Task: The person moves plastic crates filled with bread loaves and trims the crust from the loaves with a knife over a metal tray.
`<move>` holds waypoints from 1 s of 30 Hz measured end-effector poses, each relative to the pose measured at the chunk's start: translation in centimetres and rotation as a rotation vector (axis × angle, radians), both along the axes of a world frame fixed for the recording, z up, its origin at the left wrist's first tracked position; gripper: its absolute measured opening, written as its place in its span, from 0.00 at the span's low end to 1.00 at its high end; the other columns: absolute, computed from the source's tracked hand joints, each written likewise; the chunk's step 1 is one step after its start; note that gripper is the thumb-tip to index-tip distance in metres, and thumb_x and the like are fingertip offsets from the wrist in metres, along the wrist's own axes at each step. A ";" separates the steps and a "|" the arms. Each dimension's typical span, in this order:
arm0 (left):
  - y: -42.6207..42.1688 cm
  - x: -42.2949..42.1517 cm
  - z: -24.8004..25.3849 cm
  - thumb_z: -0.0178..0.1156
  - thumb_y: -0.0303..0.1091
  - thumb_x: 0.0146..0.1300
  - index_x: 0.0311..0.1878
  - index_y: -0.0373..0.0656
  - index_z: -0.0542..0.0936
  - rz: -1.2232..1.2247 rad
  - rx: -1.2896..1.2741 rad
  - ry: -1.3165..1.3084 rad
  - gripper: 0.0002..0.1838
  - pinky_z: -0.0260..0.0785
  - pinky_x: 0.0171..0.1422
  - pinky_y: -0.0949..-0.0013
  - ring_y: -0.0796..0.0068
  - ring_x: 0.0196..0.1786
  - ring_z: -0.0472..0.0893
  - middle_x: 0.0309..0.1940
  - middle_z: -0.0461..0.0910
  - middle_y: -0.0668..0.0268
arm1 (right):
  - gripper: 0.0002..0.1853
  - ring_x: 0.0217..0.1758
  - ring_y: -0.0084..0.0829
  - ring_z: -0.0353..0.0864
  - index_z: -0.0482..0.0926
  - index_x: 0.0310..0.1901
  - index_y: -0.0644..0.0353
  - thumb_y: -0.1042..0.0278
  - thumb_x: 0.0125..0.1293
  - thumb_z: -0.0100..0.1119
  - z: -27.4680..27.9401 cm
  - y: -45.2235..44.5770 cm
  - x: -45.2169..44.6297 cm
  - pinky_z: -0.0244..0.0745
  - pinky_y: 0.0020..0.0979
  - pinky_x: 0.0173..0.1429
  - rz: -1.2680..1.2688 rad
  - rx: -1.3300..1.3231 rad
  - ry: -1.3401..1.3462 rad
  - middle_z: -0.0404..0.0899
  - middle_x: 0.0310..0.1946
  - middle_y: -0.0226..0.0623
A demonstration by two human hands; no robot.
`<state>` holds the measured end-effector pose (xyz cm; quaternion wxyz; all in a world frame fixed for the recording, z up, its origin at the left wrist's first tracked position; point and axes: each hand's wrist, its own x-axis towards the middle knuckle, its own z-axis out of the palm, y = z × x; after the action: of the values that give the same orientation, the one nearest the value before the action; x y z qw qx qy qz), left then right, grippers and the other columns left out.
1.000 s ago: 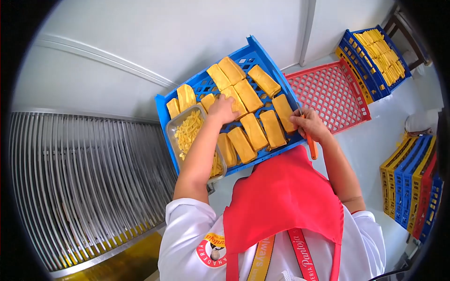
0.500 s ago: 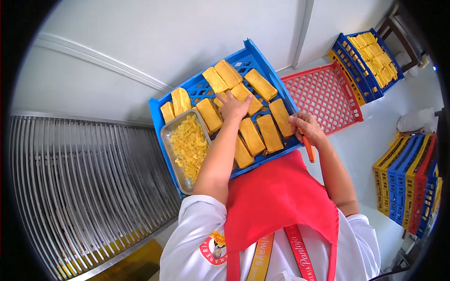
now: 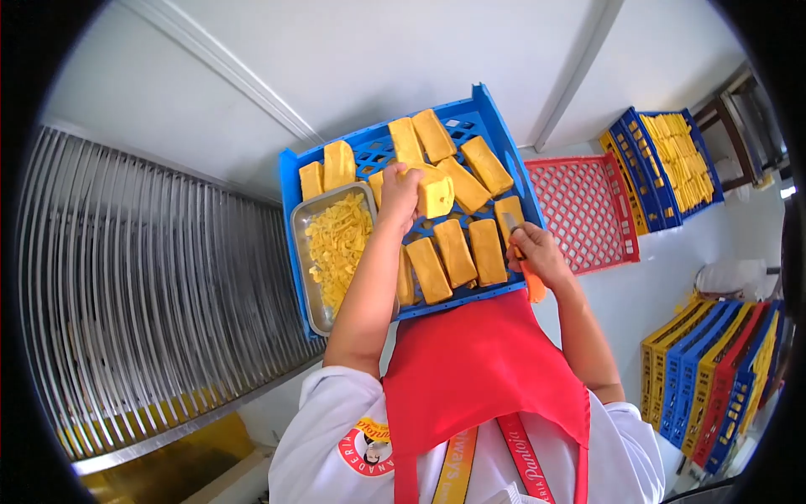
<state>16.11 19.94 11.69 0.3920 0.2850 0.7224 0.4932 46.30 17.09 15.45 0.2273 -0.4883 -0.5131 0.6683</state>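
My left hand point(image 3: 400, 198) is closed around a golden loaf point(image 3: 435, 193), lifted over the blue crate point(image 3: 291, 186) with its pale yellow end tipped toward me. In my right hand point(image 3: 540, 252) is a knife point(image 3: 534, 284) with an orange handle; its short blade points up and left near a loaf at the crate's right side. Several more brown-crusted loaves point(image 3: 454, 252) lie in the crate in loose rows. A metal pan point(image 3: 302, 252) of yellow trimmings point(image 3: 337, 244) sits at the crate's left side, beside my left forearm.
A metal slatted rack point(image 3: 159, 294) stands to the left. Beyond the blue crate on the right is a red crate point(image 3: 583, 210), then stacked crates holding yellow pieces point(image 3: 678, 160). Another stack of coloured crates point(image 3: 709, 378) stands lower right. A white wall point(image 3: 378, 50) rises behind.
My left hand has picked up a loaf from the middle of the crate and moved left, turning its end toward me. The knife blade now shows above my right hand.
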 end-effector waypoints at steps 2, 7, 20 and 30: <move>-3.2 -0.9 3.5 0.62 0.42 0.64 0.56 0.43 0.68 -0.048 0.054 -0.578 0.22 0.83 0.39 0.57 0.64 0.44 0.84 0.45 0.76 0.57 | 0.15 0.26 0.19 0.74 0.77 0.42 0.62 0.57 0.77 0.53 1.2 -0.2 -2.8 0.72 0.25 0.31 0.086 0.067 -0.097 0.74 0.24 0.29; -9.2 -3.1 5.2 0.60 0.46 0.68 0.53 0.45 0.67 0.054 0.136 -0.669 0.20 0.83 0.29 0.64 0.70 0.35 0.85 0.41 0.78 0.61 | 0.14 0.34 0.56 0.83 0.79 0.39 0.58 0.54 0.73 0.55 4.7 -1.7 -11.1 0.75 0.52 0.36 0.315 0.837 -0.282 0.81 0.27 0.53; -16.1 -9.2 5.2 0.64 0.44 0.66 0.56 0.43 0.66 0.240 0.162 -0.572 0.24 0.80 0.28 0.67 0.70 0.35 0.82 0.40 0.76 0.60 | 0.18 0.33 0.54 0.83 0.77 0.34 0.57 0.51 0.75 0.49 5.1 -5.1 -21.6 0.78 0.51 0.37 0.566 1.014 -0.383 0.82 0.26 0.50; -15.6 -10.9 3.6 0.65 0.44 0.65 0.58 0.44 0.65 0.115 0.178 -0.642 0.26 0.81 0.31 0.66 0.69 0.40 0.83 0.44 0.76 0.58 | 0.27 0.31 0.53 0.83 0.80 0.29 0.57 0.40 0.72 0.50 4.4 -5.2 -22.7 0.77 0.51 0.37 0.592 0.985 -0.444 0.82 0.23 0.49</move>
<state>5.20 4.37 15.29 0.5447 0.1071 0.5310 0.6402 23.62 11.86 19.81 0.1190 -0.2903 -0.9103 0.2699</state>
